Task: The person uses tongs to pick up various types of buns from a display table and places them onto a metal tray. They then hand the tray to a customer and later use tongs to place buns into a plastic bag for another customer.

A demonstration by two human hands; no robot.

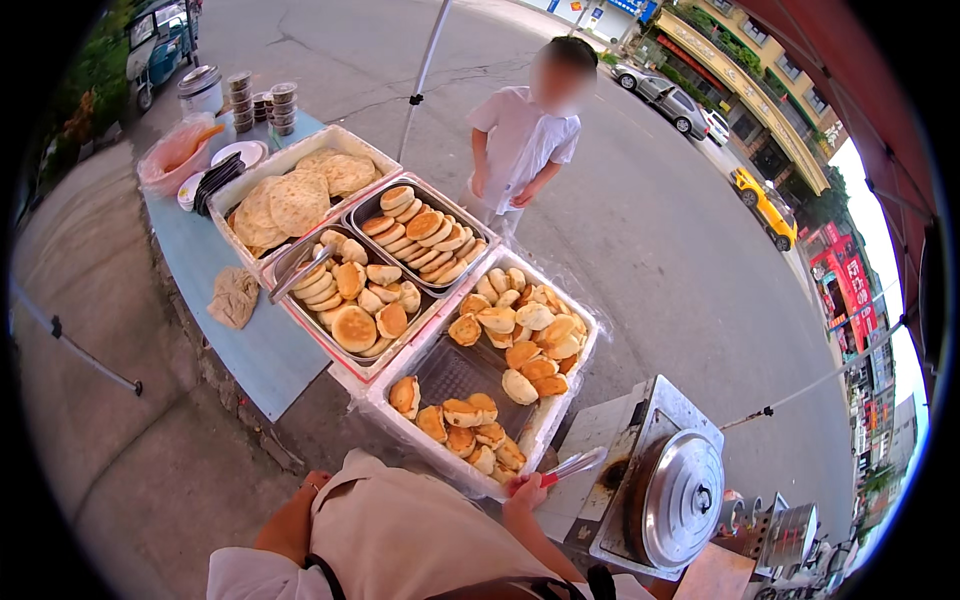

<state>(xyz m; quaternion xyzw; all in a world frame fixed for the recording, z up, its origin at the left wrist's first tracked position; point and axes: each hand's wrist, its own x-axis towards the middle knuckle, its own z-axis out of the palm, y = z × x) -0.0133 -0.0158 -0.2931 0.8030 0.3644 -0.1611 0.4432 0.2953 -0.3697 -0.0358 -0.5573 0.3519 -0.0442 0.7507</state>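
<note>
My right hand [527, 491] grips the red handle of metal tongs [576, 466], near the front corner of a plastic-lined white foam box [592, 352]. Golden flat buns [538, 346] lie in two groups inside that box. My left hand [316, 480] hangs beside my apron, partly hidden by it; whether it holds anything cannot be told. Left of the box, two metal trays hold browned round buns [354, 328] and stacked round cakes [426, 225]. Another pair of metal tongs [301, 273] rests across the nearer tray. Flatbreads [289, 202] fill a farther foam box.
A griddle stove carries a pot with a metal lid [684, 499] at right. A person [525, 142] stands beyond the trays. The blue table [259, 360] holds a crumpled cloth [233, 298], a pink bagged bowl [176, 156] and stacked cups. Canopy poles [424, 75] stand around the stall.
</note>
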